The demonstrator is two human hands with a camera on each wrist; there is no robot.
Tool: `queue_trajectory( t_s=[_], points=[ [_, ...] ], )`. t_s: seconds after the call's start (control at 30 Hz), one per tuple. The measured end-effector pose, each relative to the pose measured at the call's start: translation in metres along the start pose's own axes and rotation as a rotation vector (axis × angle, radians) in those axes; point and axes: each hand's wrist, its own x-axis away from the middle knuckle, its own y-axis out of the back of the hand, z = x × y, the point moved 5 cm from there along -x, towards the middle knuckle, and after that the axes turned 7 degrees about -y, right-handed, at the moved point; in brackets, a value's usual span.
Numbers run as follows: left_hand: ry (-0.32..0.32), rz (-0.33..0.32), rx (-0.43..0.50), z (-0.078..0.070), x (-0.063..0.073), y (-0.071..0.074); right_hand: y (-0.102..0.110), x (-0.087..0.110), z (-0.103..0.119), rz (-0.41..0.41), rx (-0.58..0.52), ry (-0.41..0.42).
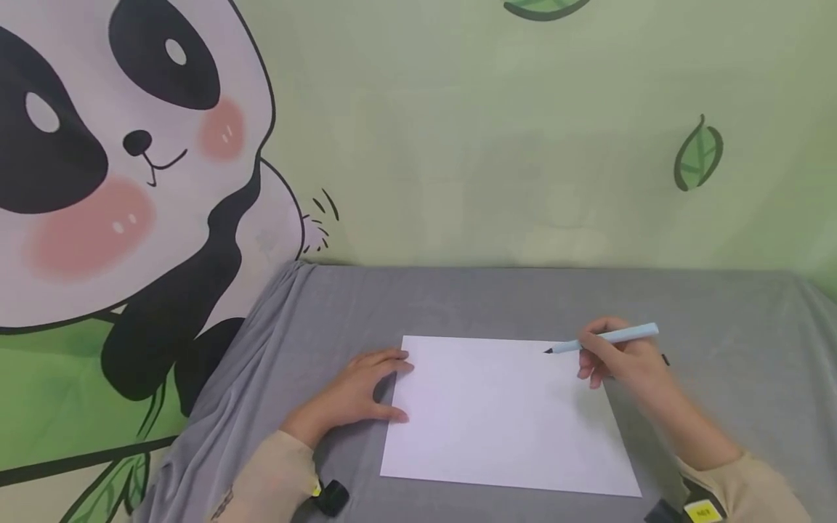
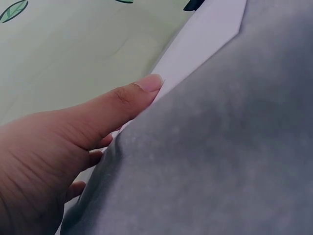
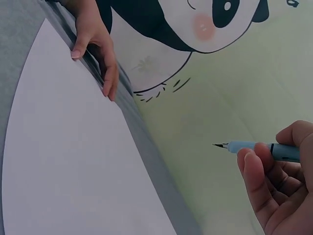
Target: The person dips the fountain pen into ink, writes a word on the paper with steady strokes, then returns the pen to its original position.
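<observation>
A blank white sheet of paper (image 1: pixel 497 414) lies flat on the grey cloth. My left hand (image 1: pixel 356 388) rests at the sheet's left edge, thumb and fingertips spread over the border; in the left wrist view its thumb (image 2: pixel 139 93) lies along the paper's edge. Over the sheet's upper right corner, my right hand (image 1: pixel 617 359) pinches a light blue fountain pen (image 1: pixel 631 333) between thumb and fingers. The pen's dark nib points left, above the paper in the head view. From the right wrist, the bare nib (image 3: pixel 221 146) shows clear of the sheet.
Grey cloth (image 1: pixel 732 327) covers the table and hangs in folds at the left. Behind it stands a pale green wall with a large painted panda (image 1: pixel 189 160) and painted leaves. Dark wrist devices (image 1: pixel 332 498) sit at both sleeves.
</observation>
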Motion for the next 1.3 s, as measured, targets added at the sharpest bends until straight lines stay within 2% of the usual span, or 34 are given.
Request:
queue_trajectory(
  t_s=[0.13, 0.3, 0.6, 0.83, 1.07, 1.3],
  points=[
    [0.002, 0.001, 0.002, 0.000, -0.001, -0.001, -0.011, -0.005, -0.002, 0.024, -0.037, 0.017],
    [0.002, -0.002, 0.008, 0.002, -0.002, -0.002, -0.024, -0.008, -0.004, 0.074, -0.002, 0.045],
    [-0.011, -0.007, 0.002, 0.002, -0.003, -0.003, -0.044, -0.014, -0.017, 0.089, 0.044, -0.030],
    [-0.010, -0.010, -0.008, 0.004, -0.001, -0.003, -0.059, -0.017, -0.026, 0.084, 0.060, -0.032],
    [-0.001, -0.008, 0.003, 0.004, 0.000, -0.002, -0.068, -0.016, -0.039, 0.064, 0.043, -0.049],
    [0.001, -0.009, 0.001, 0.004, 0.001, -0.002, -0.077, -0.014, -0.050, 0.087, 0.001, -0.079]
  ],
)
